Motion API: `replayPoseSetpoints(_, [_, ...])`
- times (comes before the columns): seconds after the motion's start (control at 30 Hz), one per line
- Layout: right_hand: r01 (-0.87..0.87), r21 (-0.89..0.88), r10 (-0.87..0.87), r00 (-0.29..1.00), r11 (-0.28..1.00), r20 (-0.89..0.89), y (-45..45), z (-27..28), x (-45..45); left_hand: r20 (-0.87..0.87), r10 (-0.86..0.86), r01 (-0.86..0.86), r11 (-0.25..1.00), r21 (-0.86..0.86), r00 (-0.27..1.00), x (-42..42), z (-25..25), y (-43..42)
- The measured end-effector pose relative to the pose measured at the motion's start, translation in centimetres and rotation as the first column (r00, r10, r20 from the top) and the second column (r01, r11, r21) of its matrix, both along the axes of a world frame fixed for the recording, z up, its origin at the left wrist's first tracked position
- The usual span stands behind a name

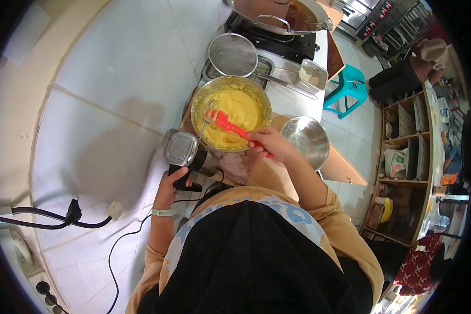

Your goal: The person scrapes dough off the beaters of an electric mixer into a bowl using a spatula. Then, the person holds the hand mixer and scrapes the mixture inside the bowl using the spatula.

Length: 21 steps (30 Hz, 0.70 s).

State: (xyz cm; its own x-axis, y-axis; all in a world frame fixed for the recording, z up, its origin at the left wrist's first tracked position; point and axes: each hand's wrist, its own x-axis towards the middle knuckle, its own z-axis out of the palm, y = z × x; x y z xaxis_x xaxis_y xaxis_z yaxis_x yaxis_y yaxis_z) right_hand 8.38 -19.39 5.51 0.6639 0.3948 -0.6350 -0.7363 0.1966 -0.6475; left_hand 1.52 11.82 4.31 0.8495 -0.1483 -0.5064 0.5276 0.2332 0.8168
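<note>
My left hand (177, 183) is wrapped round the handle of a black and silver hand mixer (183, 150). The mixer's wire beaters (210, 112) hang over the left part of a metal bowl (195, 129). Thick yellow batter (243, 107) fills much of that bowl and clings to its inner wall. My right hand (269, 142) grips the handle of a red spatula (234, 129). The spatula's head lies against the beaters, above or in the batter; I cannot tell whether it touches the batter.
A second metal bowl (309, 138) stands to the right. Beyond the batter bowl are a round sieve (232, 55), a clear container (313, 74) and a large pan (298, 15) on a black stove (277, 44). The mixer's cord (112, 264) trails left. A teal stool (349, 88) stands on the floor.
</note>
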Motion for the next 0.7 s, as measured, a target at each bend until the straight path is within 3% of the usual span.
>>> replayPoseSetpoints(0.2, [0.225, 0.098, -0.228, 0.973, 0.97, 0.027, -2.4, 0.9, 0.9, 0.01, -0.049, 0.048, 0.995, 0.083, 0.999, -0.3, 0.8, -0.8])
replayPoseSetpoints(0.3, [0.208, -0.1, -0.19, 0.968, 0.973, 0.162, -3.1, 2.4, 0.6, 0.004, -0.08, 0.079, 0.987, 0.139, 0.997, -0.4, 1.0, -1.2])
replayPoseSetpoints(0.4, [0.077, -0.333, -0.014, 0.982, 0.94, 0.188, -4.5, 2.6, -0.3, 0.013, -0.101, 0.097, 0.982, 0.164, 0.995, -0.6, 0.9, -1.6])
replayPoseSetpoints(0.6, [0.013, -0.386, 0.049, 0.987, 0.923, 0.15, -5.3, 3.0, -3.1, 0.017, -0.094, 0.09, 0.983, 0.159, 0.995, -0.9, 0.8, -2.0])
replayPoseSetpoints(0.7, [0.018, -0.213, 0.002, 0.996, 0.977, 0.094, -5.0, 3.7, -3.9, 0.014, -0.103, 0.099, 0.982, 0.161, 0.995, -0.9, 0.6, -1.9])
